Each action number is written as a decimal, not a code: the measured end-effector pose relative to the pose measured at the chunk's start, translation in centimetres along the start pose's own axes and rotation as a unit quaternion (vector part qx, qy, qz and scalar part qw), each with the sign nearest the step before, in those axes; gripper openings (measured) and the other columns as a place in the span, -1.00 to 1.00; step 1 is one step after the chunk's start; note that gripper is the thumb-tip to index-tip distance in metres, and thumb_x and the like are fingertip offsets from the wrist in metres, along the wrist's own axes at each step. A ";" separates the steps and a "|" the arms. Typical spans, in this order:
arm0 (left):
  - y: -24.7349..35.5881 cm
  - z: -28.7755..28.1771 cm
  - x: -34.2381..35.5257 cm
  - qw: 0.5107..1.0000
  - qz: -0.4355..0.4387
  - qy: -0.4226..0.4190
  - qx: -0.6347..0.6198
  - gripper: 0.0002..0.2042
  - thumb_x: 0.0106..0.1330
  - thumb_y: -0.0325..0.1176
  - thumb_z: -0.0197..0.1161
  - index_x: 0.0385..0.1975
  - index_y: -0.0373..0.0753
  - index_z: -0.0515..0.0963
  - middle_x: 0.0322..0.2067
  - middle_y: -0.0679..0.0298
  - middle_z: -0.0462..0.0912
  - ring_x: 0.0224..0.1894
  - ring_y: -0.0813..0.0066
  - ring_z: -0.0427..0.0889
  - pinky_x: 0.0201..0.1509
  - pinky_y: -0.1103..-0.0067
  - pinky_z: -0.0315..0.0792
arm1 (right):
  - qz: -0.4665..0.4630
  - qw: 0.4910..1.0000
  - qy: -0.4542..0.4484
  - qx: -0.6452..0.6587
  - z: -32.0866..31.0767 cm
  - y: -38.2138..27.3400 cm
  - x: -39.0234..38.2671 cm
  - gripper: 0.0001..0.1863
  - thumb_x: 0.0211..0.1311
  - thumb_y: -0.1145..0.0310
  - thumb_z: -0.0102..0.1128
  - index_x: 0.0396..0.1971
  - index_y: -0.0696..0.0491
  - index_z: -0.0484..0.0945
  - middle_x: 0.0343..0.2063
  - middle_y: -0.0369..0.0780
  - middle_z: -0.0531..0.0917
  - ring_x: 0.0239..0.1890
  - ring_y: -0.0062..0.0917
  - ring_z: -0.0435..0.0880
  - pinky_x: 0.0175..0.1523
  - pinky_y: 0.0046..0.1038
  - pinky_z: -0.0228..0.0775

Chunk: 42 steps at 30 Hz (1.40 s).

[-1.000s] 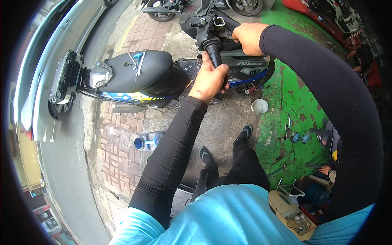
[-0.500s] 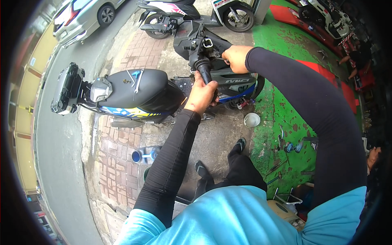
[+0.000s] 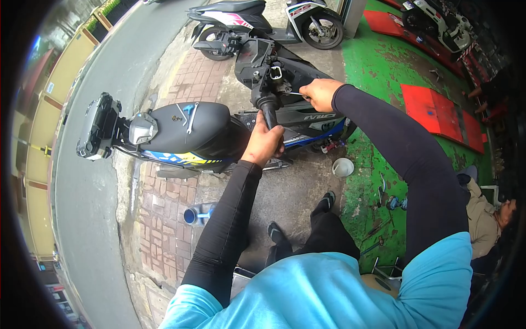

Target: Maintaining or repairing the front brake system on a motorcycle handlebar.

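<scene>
A scooter with a dark seat [image 3: 192,129] and blue and yellow side panels stands across in front of me, its front to the right. My left hand [image 3: 264,141] is closed around the black handlebar grip [image 3: 268,112], thumb lying along it. Right of the grip, my right hand [image 3: 319,93] is closed on a thin silver tool [image 3: 294,93] that reaches toward the handlebar's lever mount; its kind cannot be made out. Just beyond is an opened reservoir [image 3: 275,72] with a pale rim. A wrench [image 3: 190,125] and a blue-handled tool [image 3: 189,108] lie on the seat.
A white bowl [image 3: 343,168] sits on the ground below the scooter. Hand tools [image 3: 378,227] are scattered on the green floor, with a red ramp [image 3: 438,112] behind. A blue jug [image 3: 190,215] stands at left. Another scooter [image 3: 268,22] is parked beyond; a person [image 3: 485,222] is at right.
My view has shifted slightly. The car on the road has gone out of view, and a person in beige shows at right. The silver tool in my right hand shows more; my left hand keeps its hold.
</scene>
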<state>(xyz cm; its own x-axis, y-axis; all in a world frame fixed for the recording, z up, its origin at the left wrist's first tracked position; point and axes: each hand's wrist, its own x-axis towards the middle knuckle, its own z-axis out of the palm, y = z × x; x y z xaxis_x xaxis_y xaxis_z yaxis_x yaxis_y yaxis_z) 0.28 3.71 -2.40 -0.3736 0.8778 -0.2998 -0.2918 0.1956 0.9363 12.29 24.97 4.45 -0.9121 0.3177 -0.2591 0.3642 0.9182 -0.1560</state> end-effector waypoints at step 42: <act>2.1 2.5 0.7 1.000 -0.009 0.022 0.016 -0.74 0.39 -0.40 0.14 -0.05 -0.29 0.26 -0.33 0.12 0.58 -0.57 0.46 0.50 -0.58 0.54 0.35 | 0.070 0.974 0.215 0.031 2.2 -0.7 -1.9 -0.69 0.37 0.20 0.13 0.00 -0.03 0.68 -0.22 -0.08 0.75 -0.10 -0.14 0.72 0.06 -0.13 0.54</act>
<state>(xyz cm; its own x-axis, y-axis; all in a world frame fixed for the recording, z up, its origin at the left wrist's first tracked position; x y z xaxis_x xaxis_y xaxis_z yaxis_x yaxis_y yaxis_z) 1.62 5.87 -0.20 -0.4074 0.8541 -0.3234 -0.2713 0.2249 0.9358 14.21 23.21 2.94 -0.8422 0.5212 0.1383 0.4898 0.8467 -0.2079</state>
